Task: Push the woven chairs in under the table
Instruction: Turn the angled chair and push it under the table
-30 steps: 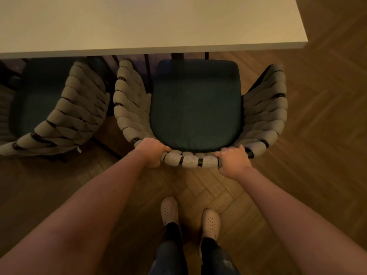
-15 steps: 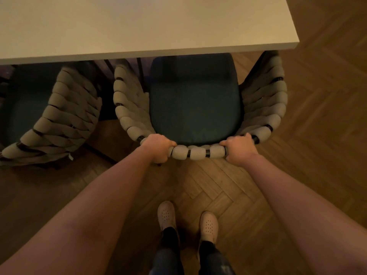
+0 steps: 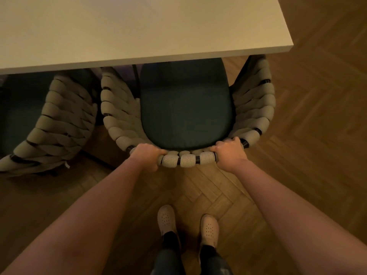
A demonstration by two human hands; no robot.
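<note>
Both arms outstretched, left hand (image 3: 146,155) and right hand (image 3: 230,151) fingers curled gripping woven chair (image 3: 186,159) backrest

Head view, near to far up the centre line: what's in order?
Pale perforated shoes → herringbone wood floor → beige woven chair back rail → dark green seat cushion → white rectangular tabletop.

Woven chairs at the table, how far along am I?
Done, it seems: the left beige woven chair sits partly under the white tabletop. In hand: left hand and right hand grip the back rail of the right beige woven chair. Left: most of its dark green seat cushion shows, so push further.
</note>
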